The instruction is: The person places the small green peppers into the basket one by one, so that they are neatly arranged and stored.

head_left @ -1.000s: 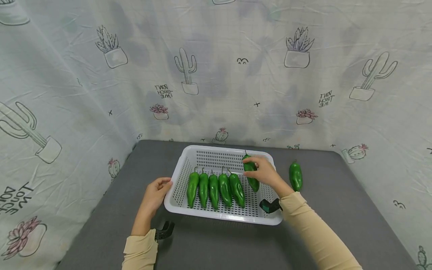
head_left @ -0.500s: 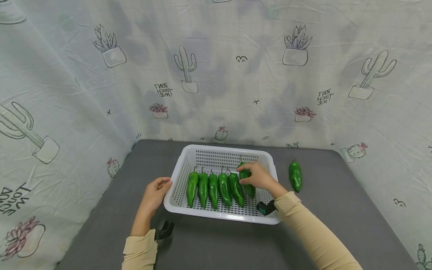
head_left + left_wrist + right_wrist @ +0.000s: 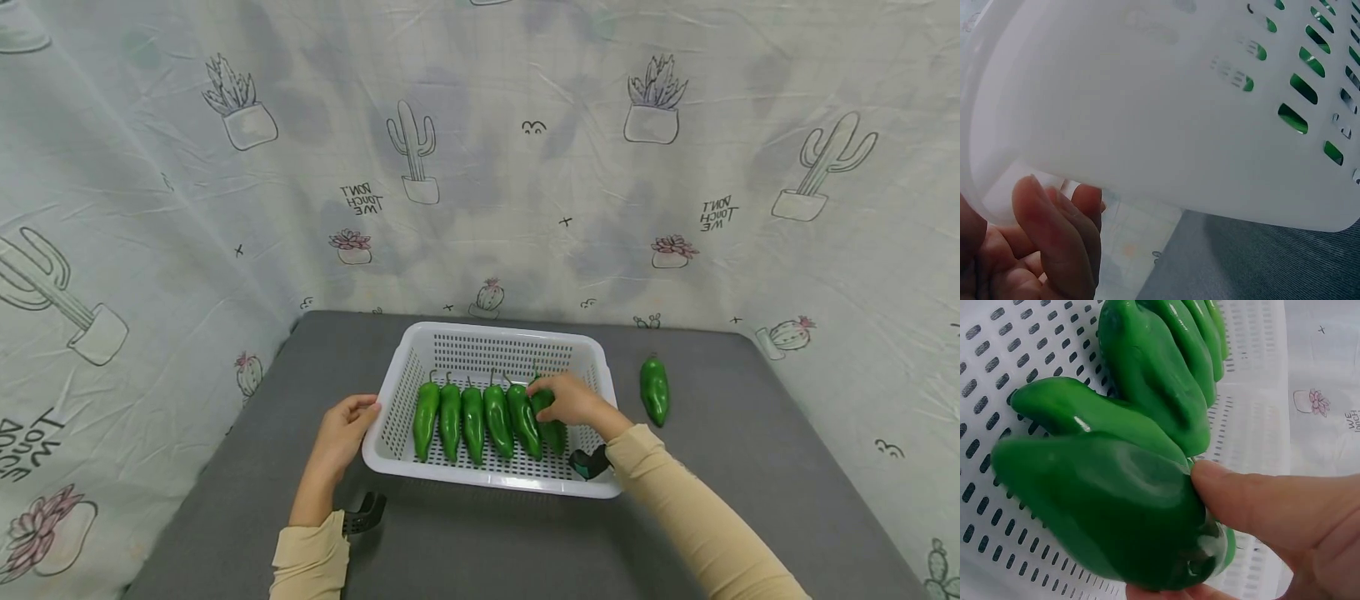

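A white perforated plastic basket (image 3: 480, 481) stands on the grey table. My left hand (image 3: 344, 433) holds its left rim; in the left wrist view the curled fingers (image 3: 1054, 234) lie against the rim's underside. Inside the basket, several green peppers (image 3: 473, 423) lie side by side in a row, stems toward the back. My right hand (image 3: 573, 400) pinches another green pepper (image 3: 1097, 506) near its stem end, low in the basket at the right end of that row. In the right wrist view, the thumb (image 3: 1241, 494) presses on this pepper, which partly covers its neighbour.
One more green pepper (image 3: 655, 392) lies on the table (image 3: 720, 433) to the right of the basket. A pale curtain (image 3: 480, 167) with printed cacti rises behind and beside the table. A black wrist device (image 3: 366, 512) sits on my left wrist.
My right hand has lowered the pepper and moved it left and nearer, beside the row. The left hand stays on the rim.
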A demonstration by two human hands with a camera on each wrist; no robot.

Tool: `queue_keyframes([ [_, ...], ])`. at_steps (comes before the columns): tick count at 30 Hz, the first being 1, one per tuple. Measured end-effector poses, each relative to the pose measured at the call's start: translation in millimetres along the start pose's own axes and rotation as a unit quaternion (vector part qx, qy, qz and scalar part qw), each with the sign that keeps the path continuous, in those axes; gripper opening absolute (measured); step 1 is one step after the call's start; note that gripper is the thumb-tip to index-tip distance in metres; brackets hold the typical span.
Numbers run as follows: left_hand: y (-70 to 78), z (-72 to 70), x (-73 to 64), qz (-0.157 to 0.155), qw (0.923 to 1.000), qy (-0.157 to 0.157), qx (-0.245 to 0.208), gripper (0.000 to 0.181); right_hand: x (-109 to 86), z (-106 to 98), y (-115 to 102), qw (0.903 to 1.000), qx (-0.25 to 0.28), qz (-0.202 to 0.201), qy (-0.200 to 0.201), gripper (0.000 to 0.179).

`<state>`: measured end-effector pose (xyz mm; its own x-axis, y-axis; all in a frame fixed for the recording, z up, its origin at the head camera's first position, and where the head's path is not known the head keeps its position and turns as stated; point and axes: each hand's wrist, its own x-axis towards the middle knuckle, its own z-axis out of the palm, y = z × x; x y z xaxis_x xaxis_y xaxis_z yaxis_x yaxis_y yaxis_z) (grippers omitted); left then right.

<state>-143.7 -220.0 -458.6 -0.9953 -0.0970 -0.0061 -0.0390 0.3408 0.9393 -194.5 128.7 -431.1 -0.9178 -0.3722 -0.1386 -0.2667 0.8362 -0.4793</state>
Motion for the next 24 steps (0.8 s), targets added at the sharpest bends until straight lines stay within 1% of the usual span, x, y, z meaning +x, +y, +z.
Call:
queue_keyframes([
  [3,0.0,0.1,-0.1,-0.003,1.0000,0.000,-0.001,0.033,1.1,0.7,0.7,0.9999,-0.004,0.003,-0.012,0.040],
  [7,0.2,-0.1,-0.5,-0.006,1.0000,-0.002,-0.002,0.033,1.7,1.3,1.4,0.9999,-0.010,0.000,-0.013,0.040],
  [13,0.6,-0.4,-0.6,-0.006,1.0000,-0.004,-0.006,0.033,0.6,2.4,0.8,0.9996,-0.022,0.010,-0.017,0.040],
  [18,0.4,-1.0,-0.9,-0.010,0.9999,-0.007,-0.005,0.034,1.3,4.3,0.4,0.9994,-0.018,0.010,-0.026,0.040],
  [22,1.1,-1.3,-0.4,-0.011,0.9999,-0.004,-0.001,0.034,2.1,4.7,0.3,0.9991,-0.009,0.005,-0.041,0.039],
  [24,1.5,-1.2,0.3,-0.011,0.9999,-0.005,-0.001,0.035,2.1,4.5,0.4,0.9985,-0.011,0.014,-0.052,0.039],
])
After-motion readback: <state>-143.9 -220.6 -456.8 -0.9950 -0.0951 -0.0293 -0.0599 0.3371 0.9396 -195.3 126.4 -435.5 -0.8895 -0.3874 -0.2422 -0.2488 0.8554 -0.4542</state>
